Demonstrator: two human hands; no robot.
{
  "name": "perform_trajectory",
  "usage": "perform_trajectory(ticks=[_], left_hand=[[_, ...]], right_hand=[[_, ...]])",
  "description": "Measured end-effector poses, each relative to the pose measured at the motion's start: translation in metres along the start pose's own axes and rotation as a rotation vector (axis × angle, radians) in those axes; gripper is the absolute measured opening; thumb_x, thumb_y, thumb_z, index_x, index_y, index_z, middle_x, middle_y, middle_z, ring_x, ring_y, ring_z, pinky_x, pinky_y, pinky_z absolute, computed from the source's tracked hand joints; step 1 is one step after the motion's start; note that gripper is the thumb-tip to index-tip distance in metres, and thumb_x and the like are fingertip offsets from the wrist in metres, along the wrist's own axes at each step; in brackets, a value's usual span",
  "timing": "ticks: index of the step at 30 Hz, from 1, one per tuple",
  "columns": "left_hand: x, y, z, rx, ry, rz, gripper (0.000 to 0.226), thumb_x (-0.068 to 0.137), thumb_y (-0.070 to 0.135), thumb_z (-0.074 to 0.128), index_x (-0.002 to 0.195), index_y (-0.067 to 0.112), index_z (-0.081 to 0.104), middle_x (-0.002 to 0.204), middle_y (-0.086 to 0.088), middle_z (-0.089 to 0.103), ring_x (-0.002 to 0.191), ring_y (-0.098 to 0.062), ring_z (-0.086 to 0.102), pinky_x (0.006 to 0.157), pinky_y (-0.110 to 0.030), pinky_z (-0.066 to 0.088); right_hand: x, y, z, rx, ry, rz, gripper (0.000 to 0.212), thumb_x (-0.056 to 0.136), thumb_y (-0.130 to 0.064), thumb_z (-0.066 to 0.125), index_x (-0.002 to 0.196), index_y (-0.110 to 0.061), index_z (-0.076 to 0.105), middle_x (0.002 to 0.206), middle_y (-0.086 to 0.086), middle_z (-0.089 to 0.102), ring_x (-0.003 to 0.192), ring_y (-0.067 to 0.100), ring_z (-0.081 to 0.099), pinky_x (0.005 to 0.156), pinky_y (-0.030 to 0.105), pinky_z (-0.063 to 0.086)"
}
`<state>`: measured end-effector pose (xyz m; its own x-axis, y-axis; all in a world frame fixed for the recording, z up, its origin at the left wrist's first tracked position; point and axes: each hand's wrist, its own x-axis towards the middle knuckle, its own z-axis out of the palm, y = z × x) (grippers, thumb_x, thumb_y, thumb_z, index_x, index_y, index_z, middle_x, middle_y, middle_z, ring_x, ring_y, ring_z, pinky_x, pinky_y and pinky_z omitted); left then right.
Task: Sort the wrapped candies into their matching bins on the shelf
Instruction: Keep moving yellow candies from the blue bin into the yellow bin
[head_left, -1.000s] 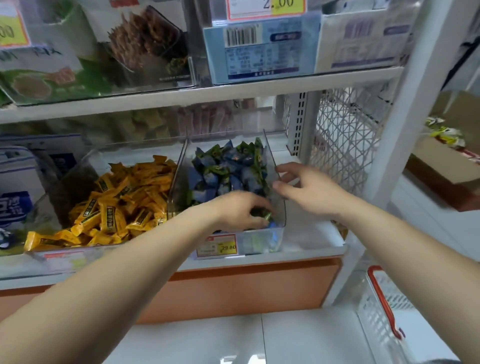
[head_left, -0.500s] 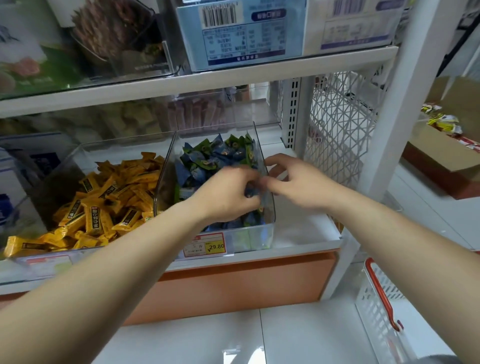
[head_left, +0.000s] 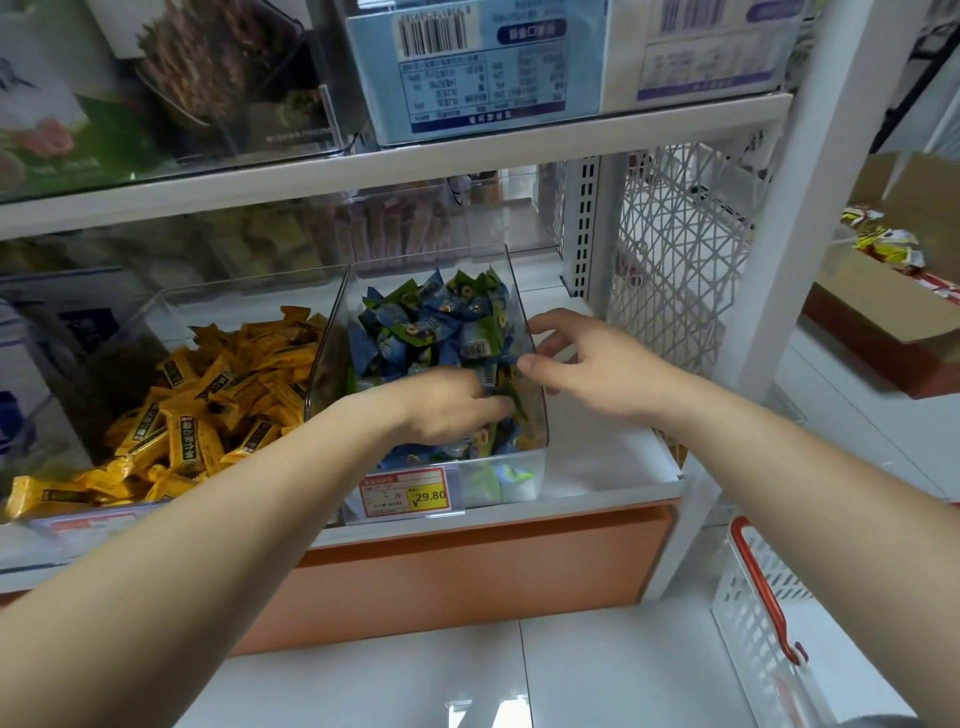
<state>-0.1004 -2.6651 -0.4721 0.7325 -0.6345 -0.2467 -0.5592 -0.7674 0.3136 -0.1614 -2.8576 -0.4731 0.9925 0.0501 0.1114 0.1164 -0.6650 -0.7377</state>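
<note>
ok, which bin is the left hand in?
The narrow bin of blue-green candies with the 29.80 tag; left hand is in it. The wider bin holds yellow candies.

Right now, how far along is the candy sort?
Done: yellow candies lie in the left bin, blue-green candies in the right bin, no strays visible. In hand: the left hand is down among the blue-green pile; whether it holds one is hidden. The right hand is open beside that bin. Left: unclear; nothing unsorted shows.

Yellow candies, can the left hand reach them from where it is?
Probably yes. The left hand is in the blue candy bin next door, and the yellow candies lie uncovered; only a clear wall stands between.
</note>
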Motion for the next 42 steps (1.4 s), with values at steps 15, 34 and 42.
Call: perform_trajectory(ticks=[15, 34, 42], left_hand=[[-0.009, -0.001, 0.004, -0.07, -0.017, 0.137, 0.019, 0.086, 0.04, 0.061, 0.101, 0.033, 0.071, 0.101, 0.013, 0.072, 0.091, -0.008, 0.065, 0.083, -0.026, 0.054], [0.018, 0.016, 0.005, 0.103, 0.261, 0.126, 0.009, 0.088, 0.03, 0.068, 0.092, 0.023, 0.064, 0.082, 0.007, 0.059, 0.072, -0.016, 0.056, 0.05, -0.02, 0.035], [0.009, -0.017, -0.017, 0.399, -0.034, 0.127, 0.035, 0.094, 0.049, 0.057, 0.087, 0.019, 0.074, 0.08, -0.001, 0.07, 0.07, -0.019, 0.063, 0.067, -0.036, 0.053]], right_hand=[[0.0, -0.004, 0.0, -0.012, 0.003, 0.008, 0.051, 0.091, -0.051, 0.059, 0.134, -0.026, 0.047, 0.101, -0.012, 0.064, 0.083, 0.004, 0.062, 0.064, 0.02, 0.04], [0.001, -0.003, 0.0, 0.046, -0.003, 0.025, 0.048, 0.09, -0.048, 0.062, 0.131, -0.027, 0.048, 0.101, -0.012, 0.064, 0.071, 0.002, 0.067, 0.057, 0.014, 0.042], [0.001, 0.0, -0.001, 0.066, -0.011, 0.021, 0.046, 0.09, -0.048, 0.062, 0.13, -0.028, 0.049, 0.099, -0.013, 0.064, 0.07, 0.001, 0.067, 0.052, 0.007, 0.04]])
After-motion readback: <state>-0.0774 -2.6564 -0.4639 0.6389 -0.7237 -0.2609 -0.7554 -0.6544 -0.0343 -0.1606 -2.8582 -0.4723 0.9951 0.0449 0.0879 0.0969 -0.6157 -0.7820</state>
